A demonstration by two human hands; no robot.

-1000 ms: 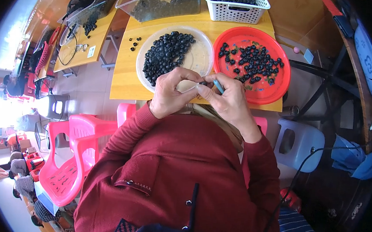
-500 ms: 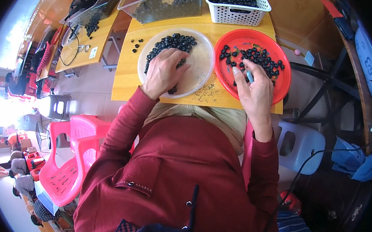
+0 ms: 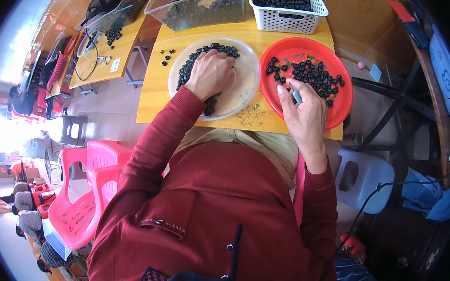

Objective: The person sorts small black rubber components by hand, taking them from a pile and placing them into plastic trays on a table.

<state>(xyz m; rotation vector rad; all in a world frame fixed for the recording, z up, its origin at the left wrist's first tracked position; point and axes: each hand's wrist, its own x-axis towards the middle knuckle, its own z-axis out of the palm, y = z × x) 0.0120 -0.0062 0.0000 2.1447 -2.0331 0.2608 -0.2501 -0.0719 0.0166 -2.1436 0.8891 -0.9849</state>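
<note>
My left hand [image 3: 212, 75] is over a clear round plastic tray [image 3: 245, 89], its fingers curled down among small dark round pieces [image 3: 187, 71] that look like berries or beads. Its fingertips are hidden, so what it pinches does not show. My right hand [image 3: 305, 114] is at the near side of a red round tray [image 3: 342, 109]. Between its thumb and fingers is a slim light-blue tool [image 3: 296, 96], mostly covered by the hand. More of the same dark pieces [image 3: 313, 75] lie spread in the red tray.
Behind the trays stand a clear bin [image 3: 202, 14] and a white perforated basket [image 3: 288, 20], both holding dark pieces. Several loose pieces [image 3: 166, 58] and crumbs [image 3: 253, 115] lie on the yellow table [image 3: 152, 101]. A pink chair [image 3: 83, 196] is at left, a pale blue stool [image 3: 364, 179] at right.
My left hand has moved a little right and away from me over the clear tray, its fingers more curled. My right hand has drawn slightly nearer to me, still with the light-blue tool.
</note>
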